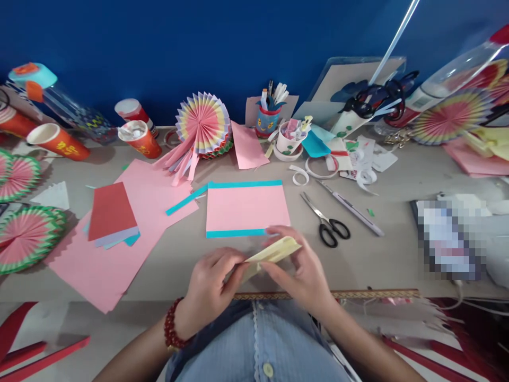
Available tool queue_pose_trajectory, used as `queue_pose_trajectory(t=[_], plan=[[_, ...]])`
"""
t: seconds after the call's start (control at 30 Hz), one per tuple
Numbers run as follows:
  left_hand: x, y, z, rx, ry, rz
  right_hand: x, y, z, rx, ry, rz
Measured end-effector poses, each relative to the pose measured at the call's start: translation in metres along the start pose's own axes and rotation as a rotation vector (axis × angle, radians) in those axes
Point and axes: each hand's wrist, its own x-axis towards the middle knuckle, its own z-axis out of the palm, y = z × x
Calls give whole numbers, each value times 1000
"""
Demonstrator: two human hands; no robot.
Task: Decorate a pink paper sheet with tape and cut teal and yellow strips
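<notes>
Between my two hands, just above the table's near edge, is a pale yellow folded piece of paper [278,250]. My left hand [214,281] pinches its left end between thumb and fingers. Around the other end, my right hand [306,270] has its thumb on the near side and its fingers behind. Just beyond lies a pink sheet [246,208] with a blue strip along its far and near edges; the right fingertips overlap its near right corner in view. Black-handled scissors [328,223] lie to the right, beside a slim grey craft knife [353,209].
A loose blue strip [186,200] overlaps large pink paper [147,223] at left, with a red sheet [113,211] on top. Paper fans [202,124], red cups [141,139] and a pen holder [267,119] line the back. A phone [447,239] lies at right.
</notes>
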Motion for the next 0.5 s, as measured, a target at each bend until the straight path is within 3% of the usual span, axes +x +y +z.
queue_pose_trajectory(t=[0.1,0.2,0.33,0.5], plan=[[6,-4,-6,148,-74,147,4,-7,-22,-339,99,-302],[12,-5,-14,270,-147,261,12,-16,-36,-606,-43,-543],[18,-7,-23,350,-173,310,19,-17,-39,-705,-186,-600],[20,-14,-32,386,-113,426,11,-2,-34,-706,-149,-599]])
